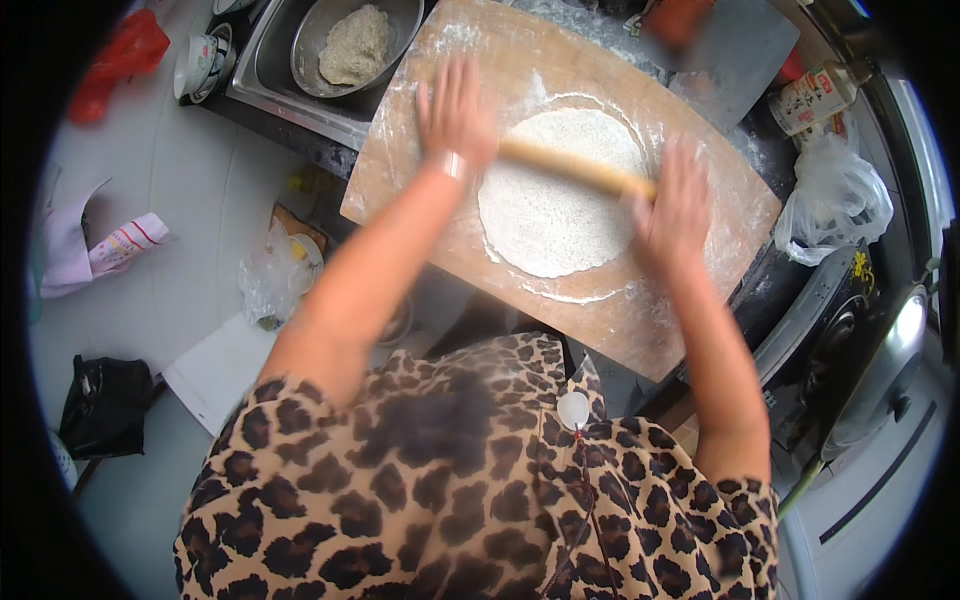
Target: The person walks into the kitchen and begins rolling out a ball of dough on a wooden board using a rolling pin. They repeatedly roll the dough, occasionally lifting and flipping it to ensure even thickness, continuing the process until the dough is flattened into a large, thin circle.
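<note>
A floured wooden board carries a flat, round sheet of dough. Across the sheet lies a wooden rolling pin, slanting down to the right and blurred. My left hand, with a bracelet at the wrist, is at the pin's left end, palm down with its fingers stretched out. My right hand is at the pin's right end, blurred, its fingers also extended. Both palms seem to press on the pin's ends rather than wrap around them. Loose flour rings the dough sheet on the board.
A metal bowl with a lump of dough sits in the steel sink at the upper left. To the right are a labelled jar, a clear plastic bag and a large pan lid. Bowls stand beyond the sink's left edge.
</note>
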`<state>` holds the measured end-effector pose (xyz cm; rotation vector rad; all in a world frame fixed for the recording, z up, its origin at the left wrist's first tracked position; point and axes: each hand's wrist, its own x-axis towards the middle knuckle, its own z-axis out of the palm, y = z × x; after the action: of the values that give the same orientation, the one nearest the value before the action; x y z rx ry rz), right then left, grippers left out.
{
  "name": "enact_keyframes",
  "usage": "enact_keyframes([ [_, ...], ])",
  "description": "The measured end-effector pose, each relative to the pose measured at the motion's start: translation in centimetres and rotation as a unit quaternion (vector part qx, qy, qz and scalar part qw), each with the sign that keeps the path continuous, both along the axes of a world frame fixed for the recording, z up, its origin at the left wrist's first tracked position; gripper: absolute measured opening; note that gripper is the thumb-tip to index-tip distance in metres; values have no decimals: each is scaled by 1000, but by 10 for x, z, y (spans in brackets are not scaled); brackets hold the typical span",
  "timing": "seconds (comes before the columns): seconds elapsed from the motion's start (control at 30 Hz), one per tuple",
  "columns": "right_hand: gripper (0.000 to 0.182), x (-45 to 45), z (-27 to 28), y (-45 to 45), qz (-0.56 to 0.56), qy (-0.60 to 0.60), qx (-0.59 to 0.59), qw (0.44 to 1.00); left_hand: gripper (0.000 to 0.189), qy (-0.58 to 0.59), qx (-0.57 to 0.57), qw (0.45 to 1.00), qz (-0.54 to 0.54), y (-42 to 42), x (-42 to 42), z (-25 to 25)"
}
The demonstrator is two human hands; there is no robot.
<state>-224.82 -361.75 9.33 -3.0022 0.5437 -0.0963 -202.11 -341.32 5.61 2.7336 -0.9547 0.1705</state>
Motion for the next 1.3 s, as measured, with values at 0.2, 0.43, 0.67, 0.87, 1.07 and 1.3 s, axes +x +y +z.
enact_keyframes([
  [0.2, 79, 10, -2, 10, -63, 9, 88, 994, 59, 55, 40, 996, -58, -15, 24, 22],
  [0.43, 86, -48, 6, 57, 11, 73, 61, 995, 58, 19, 30, 999, -31, 51, -50, 10],
  [0.67, 79, 4, -8, 4, -12, -6, 92, 996, 56, 54, -12, 996, -63, 0, 5, 20],
  [0.87, 84, -101, -3, 86, 41, 41, 82, 995, 58, 53, 35, 997, -39, 86, -91, 12],
  [1.07, 84, 69, 6, -38, -52, -84, 43, 994, 60, 38, -12, 999, 23, -54, 73, 9],
  [1.3, 86, -114, 9, 99, 30, 41, 108, 993, 56, 83, 20, 995, -58, 106, -109, 19],
])
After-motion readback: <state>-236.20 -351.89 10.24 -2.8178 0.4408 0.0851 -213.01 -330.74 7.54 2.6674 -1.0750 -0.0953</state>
